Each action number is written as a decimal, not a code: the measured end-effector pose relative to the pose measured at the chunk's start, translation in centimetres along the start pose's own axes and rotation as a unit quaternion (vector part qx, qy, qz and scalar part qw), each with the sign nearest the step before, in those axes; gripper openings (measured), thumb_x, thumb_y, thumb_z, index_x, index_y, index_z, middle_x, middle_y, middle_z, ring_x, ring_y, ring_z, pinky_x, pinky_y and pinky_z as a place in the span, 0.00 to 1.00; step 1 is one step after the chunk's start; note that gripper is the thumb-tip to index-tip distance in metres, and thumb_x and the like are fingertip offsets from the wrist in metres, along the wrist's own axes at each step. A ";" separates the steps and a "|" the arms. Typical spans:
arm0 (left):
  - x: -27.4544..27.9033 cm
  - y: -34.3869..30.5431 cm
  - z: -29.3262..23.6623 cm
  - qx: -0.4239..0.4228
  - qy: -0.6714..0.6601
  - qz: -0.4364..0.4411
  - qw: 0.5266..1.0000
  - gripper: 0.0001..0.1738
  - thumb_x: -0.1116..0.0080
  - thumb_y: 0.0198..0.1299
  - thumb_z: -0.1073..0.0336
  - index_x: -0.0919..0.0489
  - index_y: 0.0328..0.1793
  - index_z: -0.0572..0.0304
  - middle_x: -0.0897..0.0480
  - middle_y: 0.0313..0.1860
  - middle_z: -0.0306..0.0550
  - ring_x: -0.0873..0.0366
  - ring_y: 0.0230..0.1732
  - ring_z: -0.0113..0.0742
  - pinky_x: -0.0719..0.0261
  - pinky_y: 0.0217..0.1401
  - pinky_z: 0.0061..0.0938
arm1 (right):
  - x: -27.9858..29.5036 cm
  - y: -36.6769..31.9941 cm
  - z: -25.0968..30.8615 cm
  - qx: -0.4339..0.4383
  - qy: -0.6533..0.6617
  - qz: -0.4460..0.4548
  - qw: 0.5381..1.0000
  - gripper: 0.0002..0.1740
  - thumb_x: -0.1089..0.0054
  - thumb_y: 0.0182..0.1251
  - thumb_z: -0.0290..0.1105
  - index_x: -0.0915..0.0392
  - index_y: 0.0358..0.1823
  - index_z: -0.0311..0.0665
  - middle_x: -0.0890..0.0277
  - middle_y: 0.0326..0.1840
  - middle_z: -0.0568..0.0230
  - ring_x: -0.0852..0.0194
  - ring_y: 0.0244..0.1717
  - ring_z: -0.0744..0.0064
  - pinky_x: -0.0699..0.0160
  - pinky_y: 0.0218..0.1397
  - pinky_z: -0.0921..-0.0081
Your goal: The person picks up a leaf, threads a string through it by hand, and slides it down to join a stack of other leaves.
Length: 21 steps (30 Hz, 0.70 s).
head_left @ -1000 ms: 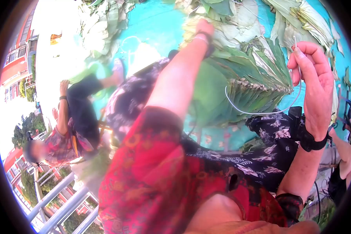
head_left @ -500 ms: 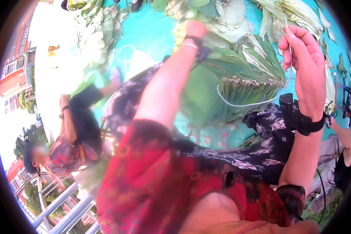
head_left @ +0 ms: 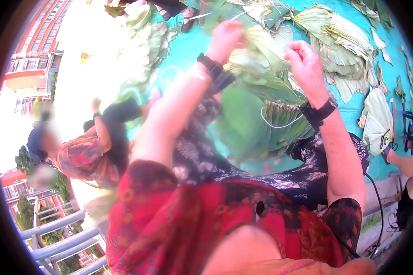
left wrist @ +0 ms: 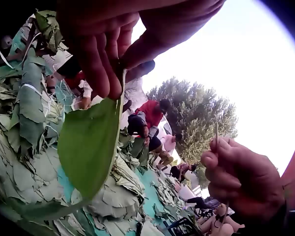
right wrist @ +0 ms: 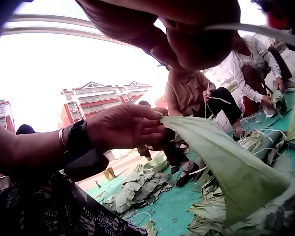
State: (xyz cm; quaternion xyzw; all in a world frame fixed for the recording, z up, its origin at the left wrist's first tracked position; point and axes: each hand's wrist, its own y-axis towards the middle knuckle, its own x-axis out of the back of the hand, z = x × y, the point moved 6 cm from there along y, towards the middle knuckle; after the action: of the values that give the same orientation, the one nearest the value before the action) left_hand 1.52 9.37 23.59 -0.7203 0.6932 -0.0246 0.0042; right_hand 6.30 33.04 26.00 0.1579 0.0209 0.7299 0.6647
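Note:
My left hand (head_left: 226,41) pinches a green leaf (left wrist: 91,142) by its stem end; the leaf hangs down, and in the right wrist view this leaf (right wrist: 226,167) spreads out from the fingertips. Across from it, my right hand (head_left: 306,68) pinches a thin pale needle-like piece, seen upright in the left wrist view above the right hand (left wrist: 245,177). A white string (head_left: 280,127) curves over a fan of stacked leaves (head_left: 287,114) by my knees. The two hands are apart.
Loose leaf piles (head_left: 342,36) lie on a turquoise ground sheet (head_left: 348,110). A person in a patterned shirt (head_left: 82,158) sits at the left, near metal rails (head_left: 59,233). Other people crouch farther off, with a green basin (right wrist: 155,164) near one.
My left hand has come away from the leaf pile and now holds a leaf. My right hand has shifted left, nearer to it. The head view has shifted, showing more people at the top.

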 end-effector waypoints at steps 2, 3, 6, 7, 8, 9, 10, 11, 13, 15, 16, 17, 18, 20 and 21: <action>-1.1 -2.7 -2.1 -0.005 -0.035 0.012 0.999 0.18 0.39 0.59 0.69 0.26 0.54 0.70 0.19 0.39 0.48 0.17 0.36 0.36 0.16 0.41 0.28 | -1.5 -1.5 1.6 -0.007 -0.075 0.033 0.997 0.10 0.46 0.66 0.31 0.24 0.44 0.33 0.22 0.36 0.57 0.21 0.34 0.62 0.23 0.41 0.69; -1.6 -3.8 -2.5 -0.006 -0.052 0.020 0.998 0.18 0.39 0.60 0.68 0.25 0.54 0.70 0.20 0.39 0.48 0.17 0.35 0.36 0.16 0.41 0.28 | -1.9 -1.9 2.5 0.079 -0.125 0.018 0.989 0.10 0.46 0.66 0.32 0.24 0.44 0.34 0.23 0.39 0.56 0.21 0.36 0.60 0.23 0.42 0.67; -3.4 -5.7 -3.0 -0.003 -0.092 0.044 0.995 0.16 0.39 0.60 0.68 0.24 0.52 0.70 0.20 0.40 0.47 0.17 0.37 0.35 0.17 0.44 0.27 | -3.2 -3.2 3.4 0.171 -0.232 0.000 0.958 0.11 0.46 0.64 0.33 0.24 0.46 0.39 0.29 0.52 0.53 0.23 0.43 0.50 0.22 0.44 0.58; -4.1 -6.0 -3.3 -0.002 -0.097 0.058 0.994 0.17 0.39 0.61 0.68 0.24 0.53 0.70 0.20 0.41 0.47 0.17 0.38 0.35 0.17 0.45 0.27 | -3.1 -3.2 3.6 0.173 -0.234 -0.009 0.957 0.11 0.46 0.64 0.33 0.24 0.46 0.39 0.28 0.50 0.52 0.23 0.43 0.48 0.22 0.44 0.58; -4.7 -6.4 -3.7 0.001 -0.103 0.071 0.992 0.17 0.39 0.61 0.67 0.24 0.53 0.70 0.20 0.41 0.46 0.17 0.39 0.35 0.17 0.47 0.28 | -2.9 -3.1 3.9 0.176 -0.236 -0.017 0.956 0.11 0.46 0.64 0.33 0.24 0.46 0.39 0.27 0.48 0.52 0.23 0.43 0.47 0.23 0.44 0.57; -5.3 -6.5 -4.1 0.002 -0.107 0.085 0.991 0.18 0.39 0.61 0.67 0.24 0.54 0.70 0.20 0.42 0.46 0.18 0.40 0.35 0.18 0.48 0.28 | -2.6 -3.0 4.1 0.178 -0.237 -0.027 0.955 0.11 0.47 0.64 0.33 0.24 0.46 0.39 0.26 0.47 0.51 0.24 0.42 0.46 0.23 0.44 0.57; -5.6 -6.4 -4.4 -0.004 -0.097 0.101 0.990 0.18 0.39 0.61 0.67 0.24 0.54 0.70 0.20 0.43 0.46 0.18 0.42 0.34 0.19 0.49 0.27 | -2.3 -2.5 3.8 0.149 -0.240 -0.014 0.959 0.11 0.45 0.65 0.31 0.24 0.46 0.37 0.24 0.45 0.53 0.22 0.42 0.51 0.23 0.44 0.62; -5.8 -6.4 -4.7 -0.010 -0.085 0.116 0.990 0.19 0.39 0.62 0.66 0.25 0.55 0.70 0.20 0.44 0.46 0.18 0.43 0.33 0.20 0.50 0.27 | -1.8 -2.0 3.3 0.119 -0.241 -0.002 0.963 0.10 0.44 0.65 0.29 0.25 0.47 0.35 0.22 0.43 0.55 0.21 0.42 0.57 0.23 0.45 0.68; -5.7 -6.4 -5.1 -0.050 -0.022 0.127 0.990 0.20 0.38 0.62 0.65 0.25 0.57 0.69 0.20 0.46 0.45 0.20 0.45 0.32 0.21 0.52 0.26 | -1.0 -1.1 2.0 0.054 -0.162 0.029 0.985 0.11 0.43 0.66 0.28 0.24 0.48 0.34 0.20 0.41 0.59 0.20 0.40 0.66 0.23 0.44 0.73; -5.3 -6.2 -5.7 -0.120 0.079 0.119 0.982 0.21 0.38 0.63 0.63 0.25 0.58 0.68 0.19 0.48 0.45 0.21 0.47 0.30 0.22 0.53 0.25 | -0.7 -0.4 1.0 -0.017 0.000 0.064 0.998 0.12 0.44 0.66 0.30 0.24 0.49 0.36 0.19 0.39 0.62 0.21 0.37 0.73 0.23 0.39 0.73; -5.3 -6.0 -5.7 -0.134 0.091 0.131 0.978 0.21 0.38 0.63 0.63 0.25 0.58 0.67 0.19 0.48 0.44 0.21 0.47 0.29 0.23 0.53 0.24 | -0.9 -0.3 1.2 -0.040 0.109 0.095 0.989 0.13 0.42 0.67 0.29 0.24 0.50 0.32 0.20 0.41 0.69 0.25 0.37 0.83 0.26 0.39 0.80; -5.1 -6.0 -5.6 -0.146 0.104 0.142 0.973 0.20 0.38 0.63 0.63 0.24 0.58 0.67 0.19 0.47 0.43 0.22 0.47 0.28 0.23 0.53 0.23 | -0.8 -0.3 1.6 -0.063 0.139 0.107 0.982 0.11 0.42 0.68 0.29 0.24 0.49 0.34 0.20 0.39 0.72 0.29 0.34 0.87 0.31 0.35 0.84; -5.1 -6.1 -5.7 -0.160 0.117 0.152 0.968 0.20 0.39 0.63 0.63 0.24 0.58 0.66 0.18 0.47 0.42 0.22 0.47 0.27 0.24 0.53 0.23 | -0.9 -0.5 2.2 -0.086 0.169 0.119 0.975 0.10 0.42 0.68 0.29 0.23 0.49 0.35 0.21 0.38 0.75 0.32 0.30 0.91 0.37 0.31 0.88; -5.3 -6.4 -4.6 -0.050 0.052 0.195 0.978 0.18 0.38 0.63 0.62 0.22 0.56 0.64 0.17 0.45 0.40 0.22 0.46 0.25 0.25 0.53 0.22 | -1.3 -0.8 2.2 -0.121 0.206 0.135 0.961 0.09 0.43 0.69 0.29 0.23 0.49 0.38 0.22 0.35 0.78 0.38 0.25 0.96 0.45 0.25 0.93; -5.6 -6.7 -4.1 0.005 0.019 0.215 0.976 0.17 0.38 0.63 0.62 0.21 0.55 0.64 0.17 0.44 0.39 0.22 0.46 0.24 0.25 0.52 0.21 | -1.4 -0.9 1.9 -0.135 0.215 0.138 0.957 0.09 0.43 0.70 0.30 0.23 0.49 0.38 0.23 0.34 0.79 0.41 0.24 0.96 0.48 0.24 0.93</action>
State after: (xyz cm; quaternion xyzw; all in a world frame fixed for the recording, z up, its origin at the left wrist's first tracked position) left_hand 7.81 15.29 27.82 -0.5538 0.8317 -0.0405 0.0001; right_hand 7.78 31.42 27.27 -0.0921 0.0426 0.8275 0.5523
